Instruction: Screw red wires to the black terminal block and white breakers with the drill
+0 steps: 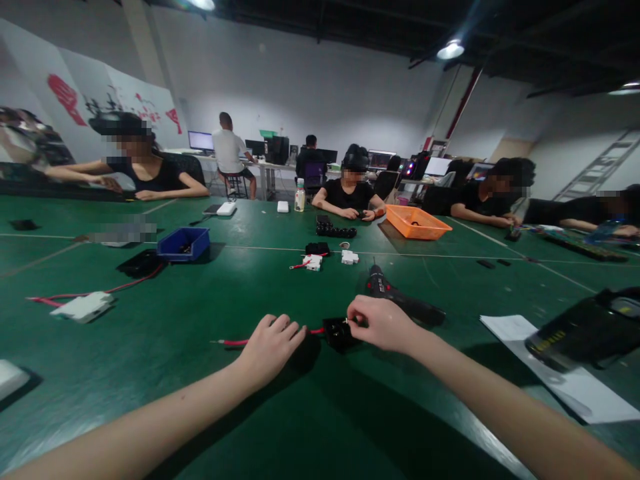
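The right hand point(383, 325) has thumb and forefinger narrowed to a pinch, the fingertips point(356, 319) closed on the near rim of a small black plastic box point(339, 335), which sits on the table between the two hands. Something tiny and pale shows at the pinch; it is too small to tell what it is.

The left hand point(273, 343) lies knuckles-up just left of the box, its fingers curled down over a thin red insulated wire point(233, 343). Whether they grip the wire or only press on it I cannot tell. The wire runs from the box out past the left fingers to a bare tip.

Risks, as I judge them: the box is light, hard and glossy, so a sideways tug at the pinch could skid it on the smooth green table point(310, 413). The wire is limp, so a pull could drag it loose.

Just beyond the right fingers lies a dark, tapered electric screwdriver point(405, 303) that a wrist could knock and roll. Well to their right is a flat white paper sheet point(575, 393).
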The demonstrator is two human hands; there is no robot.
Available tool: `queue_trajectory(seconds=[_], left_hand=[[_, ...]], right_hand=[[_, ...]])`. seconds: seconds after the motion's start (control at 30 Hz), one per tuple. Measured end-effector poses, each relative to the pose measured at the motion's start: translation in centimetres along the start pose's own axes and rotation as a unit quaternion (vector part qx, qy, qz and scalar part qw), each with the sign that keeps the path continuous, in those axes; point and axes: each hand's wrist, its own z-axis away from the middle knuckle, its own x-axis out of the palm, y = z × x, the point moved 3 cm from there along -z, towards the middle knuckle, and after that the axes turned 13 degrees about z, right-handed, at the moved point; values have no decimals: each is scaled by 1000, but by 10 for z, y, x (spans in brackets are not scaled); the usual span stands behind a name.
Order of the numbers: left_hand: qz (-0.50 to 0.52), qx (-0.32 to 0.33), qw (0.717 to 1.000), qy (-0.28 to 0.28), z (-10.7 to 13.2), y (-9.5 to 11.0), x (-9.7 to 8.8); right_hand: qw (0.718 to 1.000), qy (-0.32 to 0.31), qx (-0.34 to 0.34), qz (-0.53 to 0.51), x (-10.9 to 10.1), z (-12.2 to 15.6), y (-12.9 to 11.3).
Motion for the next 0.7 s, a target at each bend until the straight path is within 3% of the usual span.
queue_trajectory(seconds=[0.13,0.3,0.7], left_hand=[[-3,-1,1000,-1,0,1,0],[-5,6,1000,8,0,0,1],[0,3,1000,5,-1,0,0]], right_hand=[[987,-66,-82,118,-10,-27,-25],[960,-117,-126,222,-8,-44,-35],[936,-133,-192,262,7,-52,-48]])
